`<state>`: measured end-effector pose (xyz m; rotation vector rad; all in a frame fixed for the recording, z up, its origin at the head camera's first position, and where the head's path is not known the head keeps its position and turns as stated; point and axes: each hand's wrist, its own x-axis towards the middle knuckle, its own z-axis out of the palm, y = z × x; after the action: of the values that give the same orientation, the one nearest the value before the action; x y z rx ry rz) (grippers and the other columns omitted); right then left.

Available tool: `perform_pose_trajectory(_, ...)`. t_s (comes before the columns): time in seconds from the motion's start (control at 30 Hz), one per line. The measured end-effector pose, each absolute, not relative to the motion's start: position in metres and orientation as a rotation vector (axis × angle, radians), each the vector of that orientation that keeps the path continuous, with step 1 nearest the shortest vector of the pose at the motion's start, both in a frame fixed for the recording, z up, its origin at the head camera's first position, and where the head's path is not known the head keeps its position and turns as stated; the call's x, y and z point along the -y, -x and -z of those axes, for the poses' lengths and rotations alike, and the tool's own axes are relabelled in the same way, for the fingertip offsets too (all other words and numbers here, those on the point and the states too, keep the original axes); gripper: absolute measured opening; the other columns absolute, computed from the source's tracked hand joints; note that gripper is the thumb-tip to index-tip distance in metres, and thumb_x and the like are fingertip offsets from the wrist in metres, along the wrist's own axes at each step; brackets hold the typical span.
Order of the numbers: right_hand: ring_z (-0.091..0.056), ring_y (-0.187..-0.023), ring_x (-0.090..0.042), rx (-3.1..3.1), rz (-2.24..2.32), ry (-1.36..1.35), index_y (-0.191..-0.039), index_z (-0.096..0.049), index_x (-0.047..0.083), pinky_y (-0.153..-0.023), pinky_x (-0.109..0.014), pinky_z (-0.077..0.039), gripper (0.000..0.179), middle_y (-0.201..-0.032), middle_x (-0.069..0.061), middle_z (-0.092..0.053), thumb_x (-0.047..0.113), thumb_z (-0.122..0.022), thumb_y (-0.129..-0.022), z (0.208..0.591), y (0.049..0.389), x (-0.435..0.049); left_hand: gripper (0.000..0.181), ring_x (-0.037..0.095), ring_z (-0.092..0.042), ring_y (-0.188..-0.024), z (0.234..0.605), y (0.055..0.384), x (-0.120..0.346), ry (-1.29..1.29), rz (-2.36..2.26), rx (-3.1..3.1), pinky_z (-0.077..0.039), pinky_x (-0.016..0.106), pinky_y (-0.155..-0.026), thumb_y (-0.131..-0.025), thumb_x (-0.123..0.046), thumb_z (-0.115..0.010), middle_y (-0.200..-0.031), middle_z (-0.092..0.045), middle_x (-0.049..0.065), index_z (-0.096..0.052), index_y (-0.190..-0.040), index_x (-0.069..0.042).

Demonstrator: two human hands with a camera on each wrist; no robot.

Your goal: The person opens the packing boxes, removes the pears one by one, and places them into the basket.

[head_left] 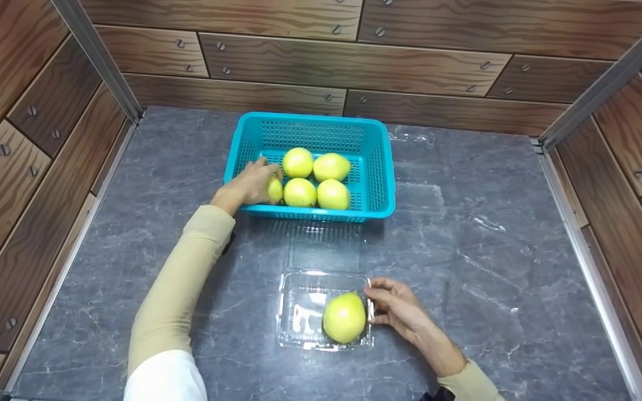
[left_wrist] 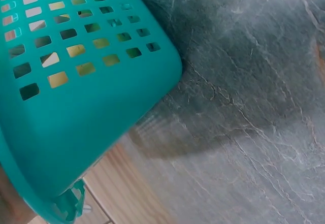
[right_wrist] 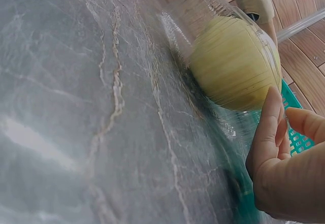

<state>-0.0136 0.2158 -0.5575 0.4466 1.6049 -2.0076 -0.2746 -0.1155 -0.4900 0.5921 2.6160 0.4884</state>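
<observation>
My left hand reaches over the near left rim of a turquoise basket, its fingers curled round a yellow-green pear-shaped fruit. The hand partly covers that fruit. Several similar fruits lie beside it in the basket. Nearer to me, a clear plastic clamshell container stands with its lid folded back toward the basket. One yellow-green fruit sits in the right half of its tray. With thumb and fingers, my right hand pinches the container's right edge, close beside that fruit.
The grey marbled table has wood-patterned walls at the back and both sides. Clear plastic pieces lie right of the basket, and more clear plastic lies farther right. In the left wrist view, the basket's side fills the left part.
</observation>
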Motion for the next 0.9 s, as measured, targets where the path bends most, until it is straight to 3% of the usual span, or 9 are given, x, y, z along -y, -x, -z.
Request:
perform_pose_trajectory(0.13, -0.061, -0.075, -0.011, -1.601, 2.009, -0.446, -0.105, -0.064, 0.014, -0.064, -0.025, -0.062, 0.013, -0.096, 0.004, -0.062, 0.015, -0.073, -0.096, 0.558, 0.014, -0.216, 0.061, 0.056, -0.038, -0.148, 0.489, 0.273, 0.116, -0.591, -0.500, -2.631, -0.041, 0.067, -0.120, -0.088, -0.026, -0.084, -0.155, -0.041, 0.026, -0.058, -0.142, -0.011)
perform_pose_trajectory(0.3, -0.061, -0.075, -0.009, -1.592, 2.009, -0.451, -0.104, -0.063, 0.015, -0.064, -0.025, -0.063, 0.011, -0.093, 0.005, -0.062, 0.014, -0.072, -0.098, 0.558, 0.014, -0.215, 0.073, 0.047, -0.043, -0.144, 0.484, 0.267, 0.116, -0.643, -0.496, -2.701, -0.044, 0.062, -0.120, -0.086, -0.045, -0.086, -0.149, -0.046, 0.019, -0.056, -0.146, -0.015)
perform_pose_trajectory(0.63, -0.061, -0.074, -0.009, -1.595, 2.007, -0.455, -0.104, -0.064, 0.015, -0.065, -0.026, -0.063, 0.012, -0.093, 0.006, -0.063, 0.015, -0.073, -0.097, 0.558, 0.016, -0.216, 0.070, 0.039, -0.048, -0.140, 0.459, 0.243, 0.108, -0.884, -0.380, -2.834, -0.047, 0.058, -0.116, -0.091, -0.055, -0.077, -0.150, -0.051, 0.017, -0.058, -0.144, -0.014)
perform_pose_trajectory(0.9, -0.062, -0.079, -0.010, -1.596, 2.002, -0.446, -0.106, -0.064, 0.015, -0.067, -0.027, -0.063, 0.012, -0.097, 0.004, -0.063, 0.015, -0.073, -0.097, 0.556, 0.015, -0.217, 0.070, 0.037, -0.051, -0.139, 0.448, 0.210, 0.097, -1.133, -0.396, -2.866, -0.049, 0.058, -0.115, -0.088, -0.062, -0.075, -0.148, -0.055, 0.013, -0.061, -0.140, -0.017)
